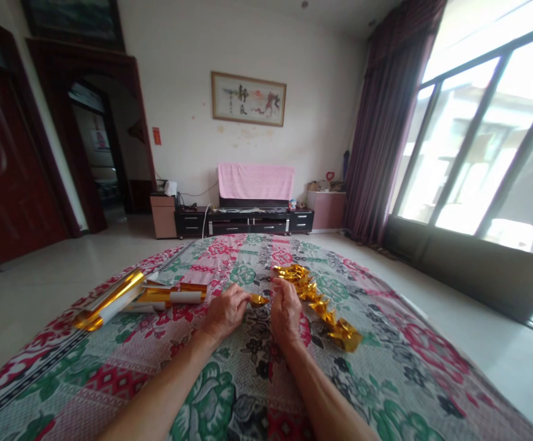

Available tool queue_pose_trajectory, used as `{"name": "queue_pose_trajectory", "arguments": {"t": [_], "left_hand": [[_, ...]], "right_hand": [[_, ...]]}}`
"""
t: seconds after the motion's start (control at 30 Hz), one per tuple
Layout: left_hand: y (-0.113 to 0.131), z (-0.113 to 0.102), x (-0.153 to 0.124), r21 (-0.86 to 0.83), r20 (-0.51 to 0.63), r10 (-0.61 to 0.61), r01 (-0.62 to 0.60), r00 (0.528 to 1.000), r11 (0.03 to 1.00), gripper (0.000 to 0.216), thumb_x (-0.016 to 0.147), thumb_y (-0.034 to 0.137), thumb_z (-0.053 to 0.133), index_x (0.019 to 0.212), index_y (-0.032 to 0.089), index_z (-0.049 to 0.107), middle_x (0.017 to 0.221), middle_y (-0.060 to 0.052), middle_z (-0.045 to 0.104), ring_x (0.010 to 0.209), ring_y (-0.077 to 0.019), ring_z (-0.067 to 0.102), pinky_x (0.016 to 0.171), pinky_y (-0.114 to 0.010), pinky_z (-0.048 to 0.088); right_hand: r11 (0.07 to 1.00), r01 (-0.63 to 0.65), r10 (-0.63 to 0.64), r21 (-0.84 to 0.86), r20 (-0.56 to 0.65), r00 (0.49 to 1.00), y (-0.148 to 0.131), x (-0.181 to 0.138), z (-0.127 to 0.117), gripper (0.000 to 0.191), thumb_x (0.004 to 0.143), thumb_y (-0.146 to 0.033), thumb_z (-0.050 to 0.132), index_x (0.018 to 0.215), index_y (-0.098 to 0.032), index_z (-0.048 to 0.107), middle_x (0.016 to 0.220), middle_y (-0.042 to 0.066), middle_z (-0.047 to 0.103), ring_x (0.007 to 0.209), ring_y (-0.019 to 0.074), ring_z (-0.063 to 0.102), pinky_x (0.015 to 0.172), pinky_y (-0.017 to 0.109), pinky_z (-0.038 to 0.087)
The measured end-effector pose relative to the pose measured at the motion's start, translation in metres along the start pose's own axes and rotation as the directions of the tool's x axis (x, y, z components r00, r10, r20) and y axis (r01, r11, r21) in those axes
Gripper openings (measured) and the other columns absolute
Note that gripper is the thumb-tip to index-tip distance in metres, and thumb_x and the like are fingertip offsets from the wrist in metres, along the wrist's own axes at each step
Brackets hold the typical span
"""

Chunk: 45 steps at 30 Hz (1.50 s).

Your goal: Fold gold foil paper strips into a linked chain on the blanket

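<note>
My left hand [226,311] is closed, thumb and fingers pinching one end of a small folded gold foil paper piece [259,300], boat-shaped like an ingot. Just right of that piece is my right hand [287,313], set on edge with loosely curved fingers. I see nothing held in it, and a narrow gap parts it from the foil piece. Beyond and to the right of my right hand runs a row of similar folded gold foil ingots [325,312]. Left of my left hand lie rolled gold foil sheets [133,288] with white backing, some crossing others.
A patterned floral cloth [211,392] covers the broad surface under my hands. Past its far edge stands a low black cabinet [261,225], with a pink cloth [256,180] draped over something on it. Windows [468,147] and a purple curtain [381,122] are at right.
</note>
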<state>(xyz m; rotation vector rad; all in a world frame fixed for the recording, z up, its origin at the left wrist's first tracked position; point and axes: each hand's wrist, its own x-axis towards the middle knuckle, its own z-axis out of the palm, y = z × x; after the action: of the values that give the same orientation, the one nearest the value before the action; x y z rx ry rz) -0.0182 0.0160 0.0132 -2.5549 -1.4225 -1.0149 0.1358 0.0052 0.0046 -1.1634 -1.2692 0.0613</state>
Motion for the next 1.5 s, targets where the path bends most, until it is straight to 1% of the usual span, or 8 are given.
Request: {"name": "queue_pose_trajectory", "arguments": {"t": [0.2,0.37,0.53,0.6,0.77,0.9,1.3,1.5], "left_hand": [[0.010,0.002,-0.001,0.000,0.016,0.018,-0.018,1.000,1.000,0.024,0.087,0.024,0.041,0.090,0.022,0.064,0.082,-0.003,0.057,0.076,-0.0118,0.056,0.068,-0.021,0.042],[0.022,0.001,0.004,0.066,0.063,0.096,-0.100,0.993,0.993,0.025,0.087,0.024,0.039,0.089,0.022,0.064,0.082,-0.003,0.057,0.076,-0.0123,0.056,0.065,-0.021,0.042],[0.039,0.005,0.016,0.119,0.121,0.170,-0.184,0.978,0.976,0.029,0.089,0.026,0.034,0.088,0.022,0.063,0.085,-0.004,0.057,0.076,-0.0135,0.057,0.062,-0.021,0.042],[0.046,0.008,0.022,0.140,0.147,0.174,-0.195,0.974,0.971,0.031,0.089,0.029,0.033,0.087,0.022,0.063,0.085,-0.004,0.057,0.075,-0.0140,0.057,0.060,-0.022,0.042],[0.062,0.017,0.034,0.139,0.205,0.132,-0.162,0.970,0.977,0.031,0.089,0.030,0.033,0.090,0.022,0.062,0.091,-0.005,0.057,0.076,-0.0142,0.057,0.059,-0.021,0.042],[0.068,0.025,0.036,0.113,0.226,0.084,-0.112,0.970,0.987,0.031,0.089,0.030,0.033,0.090,0.021,0.063,0.092,-0.005,0.057,0.077,-0.0143,0.058,0.061,-0.022,0.043],[0.073,0.037,0.042,0.088,0.252,0.036,-0.060,0.967,0.994,0.029,0.088,0.028,0.035,0.092,0.023,0.063,0.091,-0.005,0.056,0.077,-0.0134,0.057,0.064,-0.022,0.044],[0.074,0.037,0.044,0.091,0.257,0.063,-0.089,0.964,0.992,0.027,0.087,0.027,0.036,0.090,0.022,0.062,0.093,-0.005,0.056,0.078,-0.0148,0.057,0.064,-0.023,0.044]], "right_hand": [[0.996,-0.086,0.088,0.038,-0.061,0.994,-0.001,0.004,-0.007,0.028,0.083,-0.024,0.032,0.089,-0.017,0.058,0.086,0.005,0.060,0.080,0.0166,0.054,0.074,0.029,0.041],[0.983,-0.147,0.159,0.106,-0.113,0.981,-0.003,0.008,-0.011,0.029,0.084,-0.028,0.031,0.089,-0.017,0.058,0.081,0.004,0.059,0.075,0.0161,0.053,0.072,0.028,0.040],[0.982,-0.145,0.165,0.125,-0.175,0.971,-0.001,0.018,-0.017,0.029,0.083,-0.029,0.032,0.093,-0.017,0.057,0.089,0.006,0.059,0.081,0.0169,0.053,0.075,0.029,0.040],[0.977,-0.156,0.185,0.147,-0.211,0.960,0.005,0.021,-0.020,0.030,0.082,-0.029,0.032,0.094,-0.016,0.057,0.087,0.005,0.059,0.079,0.0168,0.053,0.074,0.029,0.041],[0.977,-0.193,0.210,0.092,-0.253,0.944,0.018,0.027,-0.026,0.031,0.079,-0.027,0.034,0.094,-0.016,0.058,0.082,0.004,0.058,0.076,0.0169,0.053,0.072,0.029,0.040],[0.977,-0.200,0.214,0.079,-0.291,0.932,0.018,0.030,-0.033,0.030,0.077,-0.024,0.034,0.092,-0.017,0.058,0.081,0.003,0.058,0.076,0.0164,0.052,0.072,0.029,0.039],[0.961,-0.261,0.276,0.089,-0.319,0.907,0.018,0.032,-0.039,0.031,0.077,-0.024,0.033,0.093,-0.016,0.059,0.088,0.006,0.060,0.081,0.0176,0.054,0.074,0.030,0.040],[0.961,-0.269,0.277,0.071,-0.324,0.905,0.024,0.033,-0.041,0.031,0.077,-0.025,0.033,0.092,-0.016,0.058,0.089,0.006,0.060,0.083,0.0182,0.053,0.075,0.030,0.040]]}}
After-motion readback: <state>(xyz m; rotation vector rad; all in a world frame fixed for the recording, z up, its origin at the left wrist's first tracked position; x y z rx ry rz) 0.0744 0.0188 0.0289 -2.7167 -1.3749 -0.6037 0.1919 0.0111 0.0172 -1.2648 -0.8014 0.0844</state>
